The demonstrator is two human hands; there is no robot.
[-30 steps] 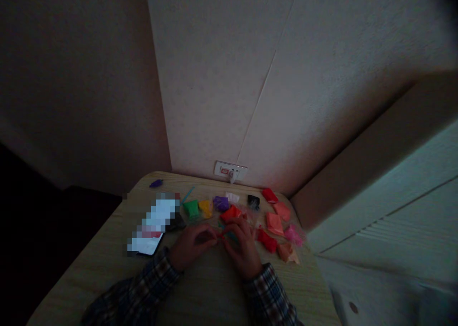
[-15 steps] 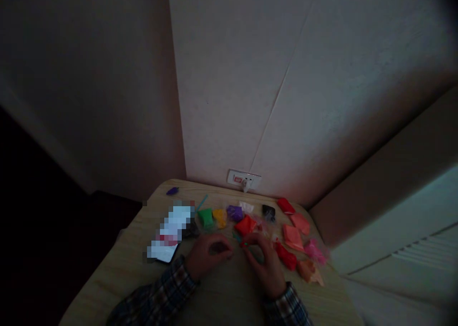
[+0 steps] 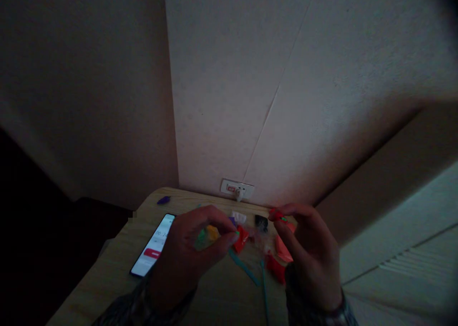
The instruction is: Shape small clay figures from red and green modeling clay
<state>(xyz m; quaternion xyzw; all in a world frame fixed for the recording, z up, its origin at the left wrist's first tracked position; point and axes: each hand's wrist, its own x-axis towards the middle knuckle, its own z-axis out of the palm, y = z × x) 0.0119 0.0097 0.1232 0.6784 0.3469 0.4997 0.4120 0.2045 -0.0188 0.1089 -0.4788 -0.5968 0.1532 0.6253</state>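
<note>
My left hand [image 3: 189, 252] is raised over the table, thumb and forefinger pinched on a tiny bit of green clay [image 3: 237, 233]. To its right, my right hand [image 3: 313, 254] holds a small red clay piece [image 3: 275, 215] with green on it between thumb and fingertips. Below and between the hands lie a teal tool [image 3: 245, 268] and a second thin teal stick [image 3: 265, 292]. A red packet [image 3: 241, 239] lies behind my left fingertips. My left hand partly covers the green packet [image 3: 201, 236] and the phone.
A phone [image 3: 150, 249] with a lit timer lies at left on the wooden table [image 3: 218, 299]. Yellow [image 3: 213, 232], white [image 3: 238, 217], black [image 3: 261, 222], salmon [image 3: 284, 246] and red [image 3: 275, 268] packets spread across it. Behind is a wall socket [image 3: 237, 189] with a plug; a purple piece [image 3: 163, 200] sits far left.
Both hands have risen towards the camera and moved apart. The teal tools in front of the packets now show. The green bit in my left fingertips has come into sight.
</note>
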